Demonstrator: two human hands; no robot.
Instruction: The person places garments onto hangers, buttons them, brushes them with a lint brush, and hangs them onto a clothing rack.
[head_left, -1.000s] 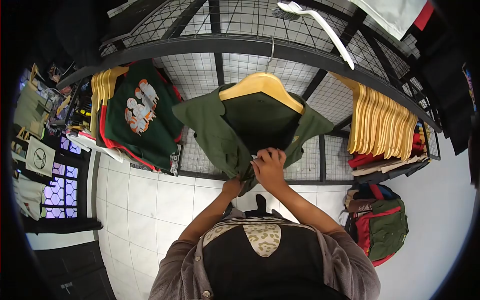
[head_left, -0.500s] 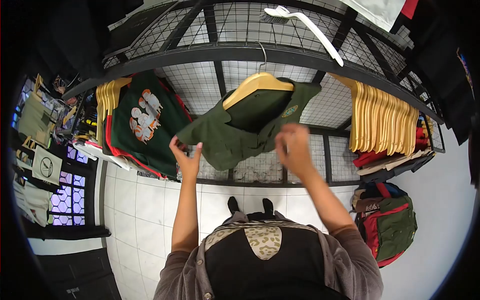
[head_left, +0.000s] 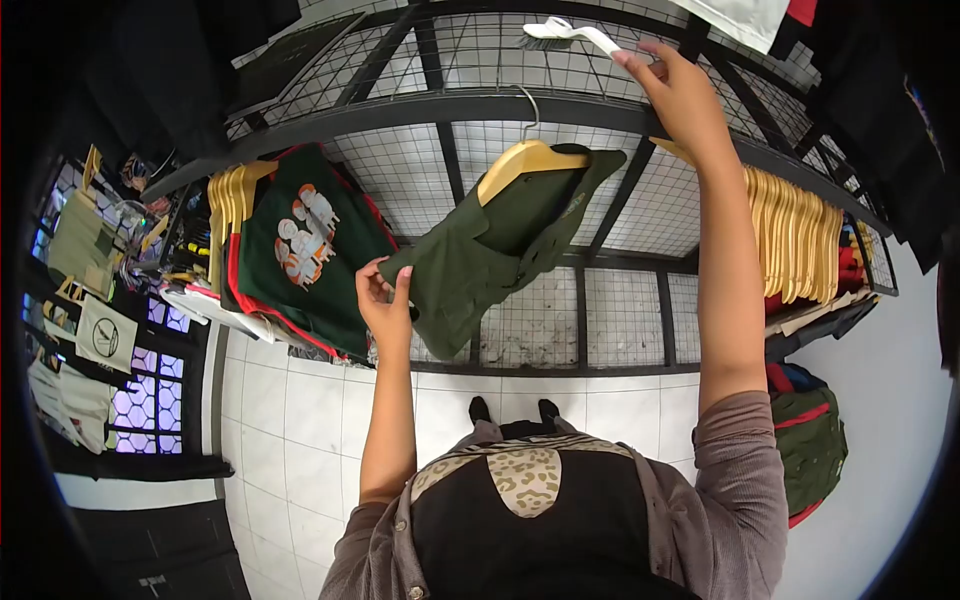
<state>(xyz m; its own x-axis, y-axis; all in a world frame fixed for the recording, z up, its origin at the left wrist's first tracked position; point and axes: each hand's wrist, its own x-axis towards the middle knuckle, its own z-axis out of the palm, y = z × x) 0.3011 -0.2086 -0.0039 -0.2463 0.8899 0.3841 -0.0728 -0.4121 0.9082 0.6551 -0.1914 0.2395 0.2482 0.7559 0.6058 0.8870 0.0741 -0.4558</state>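
Right hand (head_left: 688, 100) has reached the brush (head_left: 550, 32); left hand (head_left: 386, 308) holds the shirt (head_left: 465, 275).

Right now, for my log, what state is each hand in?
Left hand: pinching the green garment by its edge.
Right hand: at the white brush; grip can't be told.

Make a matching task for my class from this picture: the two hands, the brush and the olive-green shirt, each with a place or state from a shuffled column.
Column one
1. Left hand
2. Right hand
3. Brush
4. Olive-green shirt

Column two
A. Fingers at a white handle
B. Hangs from a wooden hanger
C. Fingers at the edge of green cloth
D. White head with grey bristles

Right pairs: 1-C, 2-A, 3-D, 4-B
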